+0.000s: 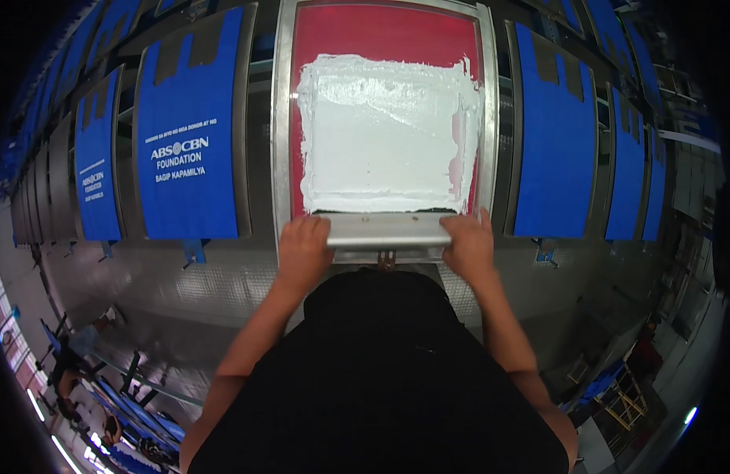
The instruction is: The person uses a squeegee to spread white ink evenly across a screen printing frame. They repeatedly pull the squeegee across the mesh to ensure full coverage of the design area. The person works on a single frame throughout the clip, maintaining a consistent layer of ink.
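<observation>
Currently: squeegee (387,231), metal bar at near edge of red screen frame (284,118), white ink (381,130) spread above. Left hand (304,246) and right hand (469,245) curled closed over bar ends. Advice: press both ends evenly, keeping the blade square.

metal frame (282,118) walls the screen sides, inked mesh (384,126) open above

Blue bags (188,126) line a long grey metal table (183,276) above a dim workshop floor (681,371).

long metal printing table (222,276) carries blue bags (187,126) (flat, in a row) and a framed screen (284,118).
</observation>
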Tool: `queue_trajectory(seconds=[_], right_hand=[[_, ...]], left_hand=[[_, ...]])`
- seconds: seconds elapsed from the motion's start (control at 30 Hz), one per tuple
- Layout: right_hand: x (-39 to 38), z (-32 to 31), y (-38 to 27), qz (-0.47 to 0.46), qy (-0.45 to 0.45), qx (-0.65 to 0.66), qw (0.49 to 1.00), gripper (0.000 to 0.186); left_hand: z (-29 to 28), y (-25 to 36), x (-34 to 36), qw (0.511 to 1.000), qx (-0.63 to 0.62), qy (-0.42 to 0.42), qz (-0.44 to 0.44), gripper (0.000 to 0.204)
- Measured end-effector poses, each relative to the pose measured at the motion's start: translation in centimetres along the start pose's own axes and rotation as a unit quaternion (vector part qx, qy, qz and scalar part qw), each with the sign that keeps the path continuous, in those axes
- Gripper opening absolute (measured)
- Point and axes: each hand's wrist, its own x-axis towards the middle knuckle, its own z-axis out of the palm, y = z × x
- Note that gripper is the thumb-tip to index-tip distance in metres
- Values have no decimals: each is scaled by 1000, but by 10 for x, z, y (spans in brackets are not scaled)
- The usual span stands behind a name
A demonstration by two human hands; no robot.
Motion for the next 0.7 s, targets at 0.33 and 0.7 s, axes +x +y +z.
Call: queue_trajectory(seconds=[0.33,0.7], right_hand=[[168,-23,61,0,80,-94,992,38],[21,-23,11,13,-51,-11,999,48]], left_hand=[[3,-58,185,997,64,45,15,20],[-18,6,44,999,17,-15,31,32]])
